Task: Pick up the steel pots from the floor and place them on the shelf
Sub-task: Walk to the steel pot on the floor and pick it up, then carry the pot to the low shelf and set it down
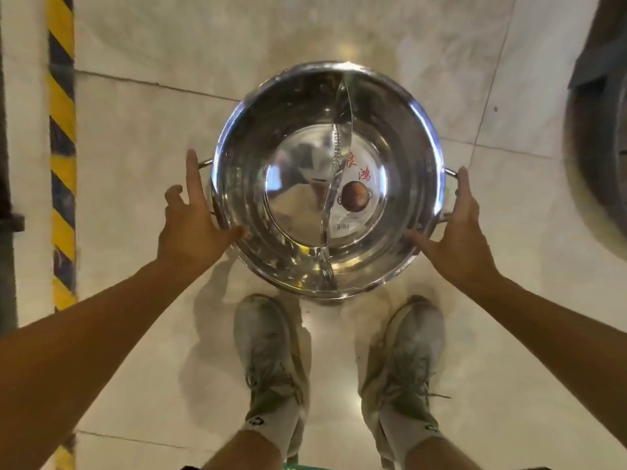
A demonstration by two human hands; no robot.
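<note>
Both hands, left hand (190,228) and right hand (458,232), spread wide beside the big shiny round steel pot (327,179) between them. It looks slippery; grab the side handles.

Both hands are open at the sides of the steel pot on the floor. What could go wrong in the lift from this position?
1. The left hand and right hand lie flat against the steel pot, not curled around its handles; the polished wall could slip.
2. It looks like several pots nested together, so lower ones might drop out.
3. The shoes stand right below the rim, where a dropped pot would likely land.
</note>
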